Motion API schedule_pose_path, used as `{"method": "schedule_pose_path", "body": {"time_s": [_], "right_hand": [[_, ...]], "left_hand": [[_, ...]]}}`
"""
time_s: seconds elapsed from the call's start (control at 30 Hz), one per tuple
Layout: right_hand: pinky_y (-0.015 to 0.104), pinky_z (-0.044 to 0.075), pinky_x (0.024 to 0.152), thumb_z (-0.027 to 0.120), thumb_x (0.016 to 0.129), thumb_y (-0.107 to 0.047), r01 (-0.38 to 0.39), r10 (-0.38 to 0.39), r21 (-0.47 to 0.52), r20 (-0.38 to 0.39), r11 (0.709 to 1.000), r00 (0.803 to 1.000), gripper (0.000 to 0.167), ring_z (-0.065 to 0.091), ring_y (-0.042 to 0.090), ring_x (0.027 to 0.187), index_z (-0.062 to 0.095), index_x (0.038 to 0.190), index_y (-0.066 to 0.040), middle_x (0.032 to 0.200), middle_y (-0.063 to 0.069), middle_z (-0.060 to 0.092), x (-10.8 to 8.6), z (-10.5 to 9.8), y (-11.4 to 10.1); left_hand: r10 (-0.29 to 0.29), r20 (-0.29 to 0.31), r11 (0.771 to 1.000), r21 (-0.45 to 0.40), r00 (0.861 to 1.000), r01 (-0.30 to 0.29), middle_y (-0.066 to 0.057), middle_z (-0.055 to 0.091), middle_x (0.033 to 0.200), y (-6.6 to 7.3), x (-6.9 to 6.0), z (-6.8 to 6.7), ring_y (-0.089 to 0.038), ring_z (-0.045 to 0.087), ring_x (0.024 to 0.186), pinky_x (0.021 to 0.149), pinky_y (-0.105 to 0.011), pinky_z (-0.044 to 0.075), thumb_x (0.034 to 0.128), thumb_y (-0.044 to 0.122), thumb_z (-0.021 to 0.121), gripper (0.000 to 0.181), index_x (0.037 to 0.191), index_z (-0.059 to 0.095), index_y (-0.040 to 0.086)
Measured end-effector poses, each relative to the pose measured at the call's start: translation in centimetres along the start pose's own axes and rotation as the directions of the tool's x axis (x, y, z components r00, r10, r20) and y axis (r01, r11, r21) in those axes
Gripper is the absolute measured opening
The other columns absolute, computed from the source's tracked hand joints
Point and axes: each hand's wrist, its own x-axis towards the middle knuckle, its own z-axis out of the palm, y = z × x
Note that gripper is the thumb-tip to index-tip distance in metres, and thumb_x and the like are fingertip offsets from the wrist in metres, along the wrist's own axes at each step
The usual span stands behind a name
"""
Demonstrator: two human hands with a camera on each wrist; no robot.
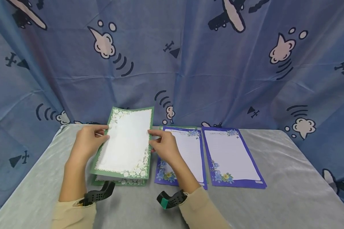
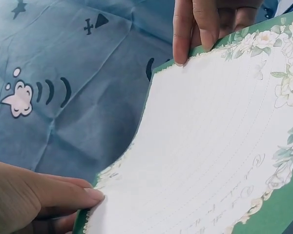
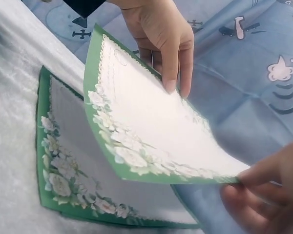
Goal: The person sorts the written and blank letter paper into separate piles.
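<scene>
Between the left hand point(image 1: 87, 141) and the right hand point(image 1: 166, 146), a raised white paper sheet with a green floral border point(image 1: 126, 143) blocks any straight crossing. Under it, a gap opens above a second green-bordered sheet point(image 3: 63, 161) lying on the grey cloth-covered bench point(image 1: 292, 184). Outward of the left hand, bare cloth leaves room. Right of the right hand, two flat purple-bordered white sheets point(image 1: 232, 156) allow passage overhead. Beyond both hands, a blue printed curtain point(image 1: 189, 63) closes the way.
</scene>
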Motion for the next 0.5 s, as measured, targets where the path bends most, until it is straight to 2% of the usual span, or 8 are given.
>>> {"method": "schedule_pose_path", "body": {"time_s": [0.2,0.37,0.5], "right_hand": [[0.025,0.041,0.051,0.063,0.095,-0.001,-0.015,0.015,-0.023,0.009,1.000,1.000,0.041,0.073,0.035,0.075,0.066,0.134,-0.011,0.132,0.017,0.068,0.3,0.7,1.1],[0.024,0.043,0.052,0.063,0.094,0.000,-0.036,0.036,-0.042,0.003,0.998,0.999,0.041,0.073,0.035,0.073,0.067,0.133,-0.011,0.129,0.016,0.069,0.5,1.3,2.0],[0.024,0.044,0.052,0.063,0.094,0.000,-0.041,0.041,-0.062,-0.001,0.997,0.999,0.040,0.071,0.027,0.067,0.068,0.132,-0.010,0.127,0.016,0.069,0.7,1.8,2.6]], "left_hand": [[-0.014,0.026,1.000,0.021,1.000,0.013,-0.027,0.067,0.116,-0.7,0.4,0.5,-0.041,0.066,0.106,0.079,-0.044,0.056,0.0960,0.009,0.066,0.040,0.134,0.063,-0.002],[-0.022,0.058,0.999,0.033,0.998,0.020,-0.028,0.068,0.117,-1.5,0.7,0.8,-0.043,0.066,0.108,0.081,-0.047,0.056,0.0961,0.009,0.066,0.039,0.133,0.064,-0.002],[-0.021,0.081,0.999,0.026,0.997,0.019,-0.029,0.067,0.118,-2.1,0.9,1.1,-0.044,0.065,0.110,0.082,-0.047,0.057,0.0963,0.007,0.065,0.038,0.133,0.063,-0.003]]}}
